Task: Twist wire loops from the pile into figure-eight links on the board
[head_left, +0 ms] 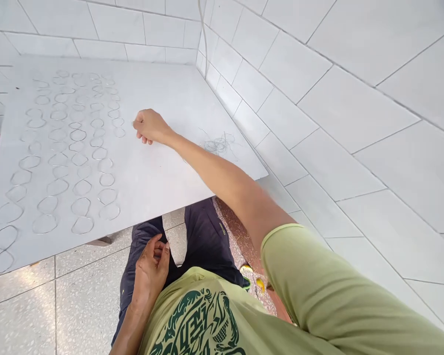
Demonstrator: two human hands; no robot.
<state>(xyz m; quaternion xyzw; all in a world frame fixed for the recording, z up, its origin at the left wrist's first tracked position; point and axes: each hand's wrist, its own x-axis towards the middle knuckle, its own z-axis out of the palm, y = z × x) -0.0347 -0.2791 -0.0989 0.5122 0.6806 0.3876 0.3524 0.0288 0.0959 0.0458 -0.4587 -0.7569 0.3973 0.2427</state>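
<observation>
My right hand [148, 126] is over the white tabletop [163, 182], its thumb and fingers pinched together. Anything between its fingertips is too small to make out. Just left of it, thin wire pieces bent into figure-eight loops [77, 132] lie in several columns, the rightmost column ending beside the hand. A tangled heap of thin wire [220, 144] is on the right part of the table, partly behind my forearm. My left hand [153, 264] rests over my lap, below the table edge, fingers loosely curled with nothing visible in them.
White tiled walls [292, 98] meet in a corner behind and to the right of the table. A pale cable [206, 49] hangs down that corner. Below is a speckled tile floor [85, 301], with a yellow and green item [259, 284] near my legs.
</observation>
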